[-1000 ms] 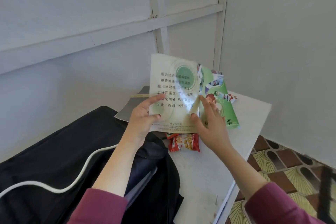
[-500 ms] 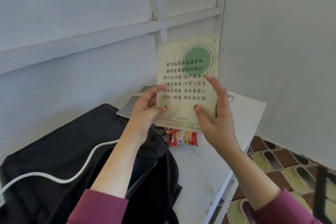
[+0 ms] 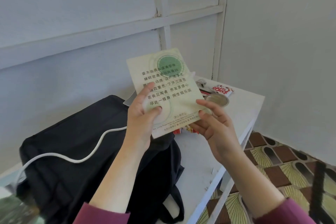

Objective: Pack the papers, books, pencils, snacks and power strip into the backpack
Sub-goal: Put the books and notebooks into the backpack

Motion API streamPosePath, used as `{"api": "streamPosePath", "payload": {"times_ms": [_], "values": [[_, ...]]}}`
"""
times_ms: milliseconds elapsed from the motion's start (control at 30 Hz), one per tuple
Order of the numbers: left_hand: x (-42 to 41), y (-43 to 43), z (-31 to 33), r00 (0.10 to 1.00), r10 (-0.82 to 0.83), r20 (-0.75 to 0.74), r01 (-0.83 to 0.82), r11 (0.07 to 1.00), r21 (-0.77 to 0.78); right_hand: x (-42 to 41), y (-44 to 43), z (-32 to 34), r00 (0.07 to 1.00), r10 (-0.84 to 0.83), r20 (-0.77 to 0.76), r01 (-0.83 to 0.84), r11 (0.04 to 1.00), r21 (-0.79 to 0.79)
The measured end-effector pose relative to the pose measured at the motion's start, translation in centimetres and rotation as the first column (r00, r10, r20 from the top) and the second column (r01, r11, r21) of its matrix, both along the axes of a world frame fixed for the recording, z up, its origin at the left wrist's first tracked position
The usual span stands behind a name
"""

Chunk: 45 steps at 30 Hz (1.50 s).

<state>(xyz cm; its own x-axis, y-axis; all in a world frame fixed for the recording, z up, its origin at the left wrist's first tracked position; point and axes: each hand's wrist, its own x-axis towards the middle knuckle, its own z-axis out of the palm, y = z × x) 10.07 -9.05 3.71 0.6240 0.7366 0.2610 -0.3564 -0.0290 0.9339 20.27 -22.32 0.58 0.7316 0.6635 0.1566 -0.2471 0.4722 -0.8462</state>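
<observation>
White table [image 3: 209, 152] by a panelled wall, as I view it: booklet [image 3: 169, 89] held aloft just right of the black backpack [image 3: 81, 142], left hand [image 3: 141, 116] pinching its left edge, right hand [image 3: 218, 129] lightly pinching its near-right corner with spread fingers [image 3: 206, 103]; such a grip, I judge, may let it slip onto the red snack packet [image 3: 189, 130] beneath.

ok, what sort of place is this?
Probably a plain room at home, not a lab: a small white table set into a corner of bare painted walls, patterned brown floor tiles, and a black backpack, snack packs and the held booklet as everyday clutter.
</observation>
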Motion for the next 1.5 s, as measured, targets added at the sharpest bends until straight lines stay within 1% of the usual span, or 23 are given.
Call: {"api": "streamPosePath", "payload": {"times_ms": [100,167,233,300,367,400,433,467,533,567,600,633,700,733,767,833,867,933,1000,1100,1200,1367,1500], "values": [[-1.1,-1.4,-0.8,1.0,0.016,0.004,-0.017,0.999,0.044,-1.9,0.1,-0.9,0.988,0.089,-0.13,-0.083,0.995,0.051],[-2.0,-2.6,-1.4,0.999,0.021,-0.028,-0.016,0.987,0.16,-2.9,0.3,-1.3,0.973,0.129,-0.19,-0.119,0.991,0.061],[-2.9,-3.3,-2.3,0.997,0.029,-0.067,-0.008,0.953,0.303,-3.3,0.2,-1.4,0.961,0.138,-0.239,-0.128,0.99,0.056],[-4.4,-3.6,-3.6,0.994,-0.015,-0.108,0.057,0.916,0.397,-3.2,-0.3,-1.6,0.948,0.126,-0.292,-0.119,0.992,0.04],[-6.5,-3.3,-5.4,0.97,-0.081,-0.228,0.187,0.849,0.494,-3.1,-1.0,-2.0,0.936,0.106,-0.335,-0.106,0.994,0.018],[-7.7,-2.9,-6.5,0.95,-0.044,-0.309,0.223,0.79,0.571,-3.1,-1.4,-2.2,0.931,0.093,-0.353,-0.097,0.995,0.005],[-9.0,-2.4,-7.5,0.926,0.053,-0.374,0.226,0.715,0.661,-3.2,-1.8,-2.6,0.925,0.08,-0.372,-0.088,0.996,-0.005],[-10.2,-1.7,-8.3,0.897,0.19,-0.398,0.207,0.616,0.76,-3.4,-2.3,-3.1,0.918,0.07,-0.391,-0.082,0.997,-0.014],[-12.3,-0.3,-9.1,0.828,0.424,-0.368,0.213,0.369,0.905,-3.6,-3.1,-4.0,0.906,0.058,-0.42,-0.078,0.997,-0.029],[-13.1,0.3,-9.1,0.786,0.507,-0.353,0.247,0.267,0.932,-3.8,-3.4,-4.4,0.901,0.055,-0.43,-0.079,0.996,-0.038],[-13.7,0.8,-8.9,0.74,0.568,-0.361,0.297,0.207,0.932,-4.0,-3.7,-4.8,0.896,0.058,-0.44,-0.085,0.996,-0.042],[-14.3,1.3,-8.8,0.694,0.61,-0.383,0.347,0.183,0.92,-4.3,-4.0,-5.2,0.892,0.06,-0.449,-0.09,0.995,-0.045],[-15.2,2.1,-8.5,0.606,0.648,-0.46,0.433,0.217,0.875,-4.7,-4.4,-6.0,0.883,0.064,-0.466,-0.098,0.994,-0.05],[-15.5,2.3,-8.3,0.57,0.649,-0.504,0.458,0.258,0.851,-4.9,-4.6,-6.4,0.879,0.063,-0.473,-0.101,0.993,-0.055],[-15.8,2.4,-8.0,0.552,0.635,-0.541,0.46,0.309,0.832,-5.0,-4.9,-6.9,0.875,0.063,-0.48,-0.105,0.992,-0.062],[-16.2,2.7,-7.4,0.571,0.585,-0.576,0.409,0.405,0.818,-5.2,-5.3,-7.7,0.868,0.058,-0.493,-0.114,0.99,-0.083],[-16.3,2.8,-7.1,0.582,0.577,-0.573,0.385,0.425,0.819,-5.2,-5.6,-8.0,0.867,0.059,-0.495,-0.121,0.988,-0.095],[-16.4,3.3,-6.5,0.619,0.583,-0.526,0.335,0.409,0.849,-5.2,-6.1,-8.4,0.867,0.073,-0.492,-0.152,0.981,-0.123],[-16.5,3.9,-5.5,0.641,0.568,-0.516,0.306,0.428,0.85,-5.1,-6.7,-8.5,0.87,0.109,-0.48,-0.215,0.962,-0.171],[-16.6,4.8,-3.6,0.643,0.532,-0.551,0.276,0.51,0.815,-4.7,-7.3,-8.6,0.867,0.183,-0.464,-0.332,0.906,-0.262],[-16.6,5.6,-1.9,0.648,0.503,-0.572,0.242,0.577,0.78,-4.4,-7.4,-8.3,0.865,0.241,-0.441,-0.4,0.861,-0.315],[-16.5,6.3,-0.5,0.656,0.488,-0.575,0.229,0.598,0.768,-4.3,-5.6,-6.5,0.882,0.302,-0.361,-0.426,0.84,-0.337],[-16.7,6.0,0.0,0.657,0.511,-0.555,0.208,0.585,0.784,-4.3,-2.4,-4.9,0.887,0.306,-0.346,-0.42,0.847,-0.326]]}}
